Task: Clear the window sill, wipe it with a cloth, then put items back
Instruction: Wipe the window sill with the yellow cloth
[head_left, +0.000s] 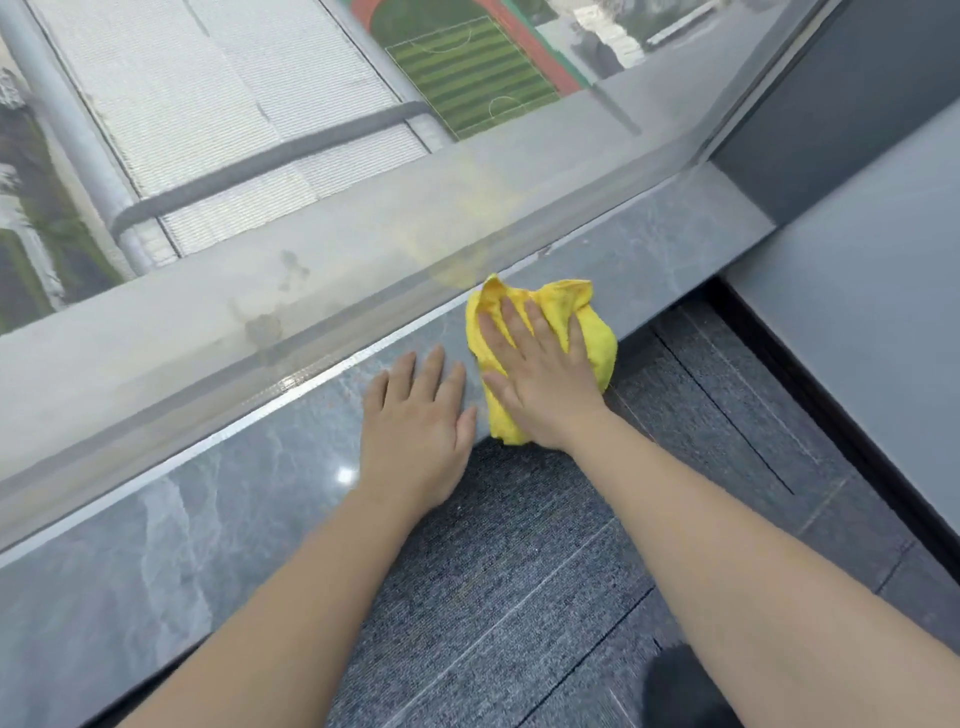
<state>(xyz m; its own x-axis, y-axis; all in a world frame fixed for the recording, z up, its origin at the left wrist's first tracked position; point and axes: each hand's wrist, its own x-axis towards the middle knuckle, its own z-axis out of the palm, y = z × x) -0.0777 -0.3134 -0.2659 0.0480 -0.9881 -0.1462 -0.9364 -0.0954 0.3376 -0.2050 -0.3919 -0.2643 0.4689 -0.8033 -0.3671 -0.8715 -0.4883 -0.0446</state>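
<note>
A grey marbled window sill (208, 514) runs from lower left to upper right beneath the window glass (311, 156). A crumpled yellow cloth (592, 338) lies on the sill near its front edge. My right hand (540, 384) presses flat on top of the cloth, fingers spread towards the glass. My left hand (421, 421) rests palm down on the bare sill just left of the cloth, holding nothing. No other items show on the sill.
Dark grey carpet tiles (519, 597) cover the floor below the sill. A grey panel or desk surface (857, 312) with a dark edge stands to the right. A dark wall column (831, 104) closes the sill's right end.
</note>
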